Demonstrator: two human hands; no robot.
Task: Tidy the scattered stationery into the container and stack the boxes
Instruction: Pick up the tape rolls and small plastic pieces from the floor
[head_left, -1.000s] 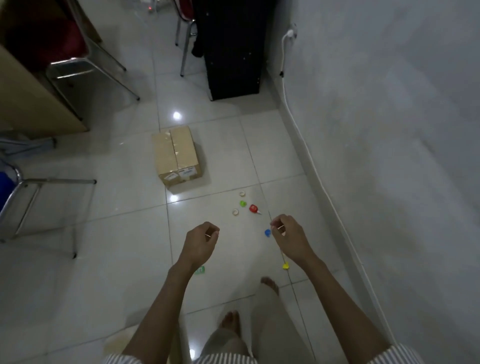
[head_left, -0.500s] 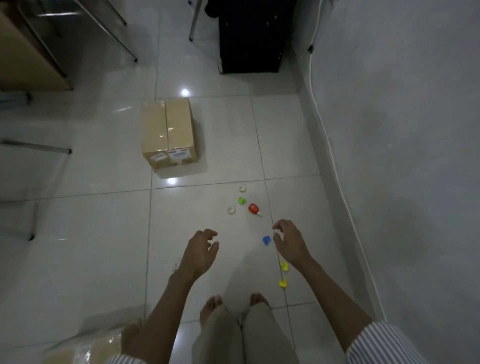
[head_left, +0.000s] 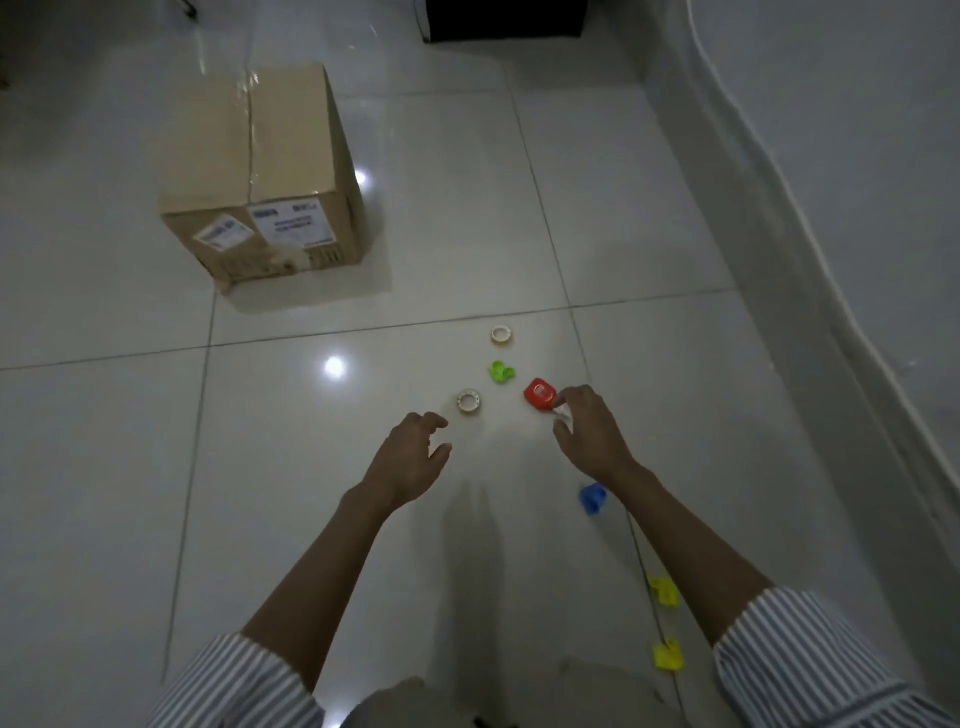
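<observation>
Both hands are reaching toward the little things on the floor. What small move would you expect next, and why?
Probably the right hand closes its fingers on the red piece: its fingertips are already at that piece's edge, though no grip shows yet. The left hand is open, just short of the nearer tape ring, so that looks likely to follow.

The floor is showing as glossy pale tile, smooth enough to be throwing back bright lamp spots and soft shadows. The cardboard box is looking matt and brown, with a shiny strip of clear packing tape running over its top and white paper labels lying flat on its near face. The red tape dispenser, the green clip, the blue piece and the yellow pieces are reading as smooth coloured plastic. The striped sleeves are looking like soft woven cloth, and the wall is appearing matt.
</observation>
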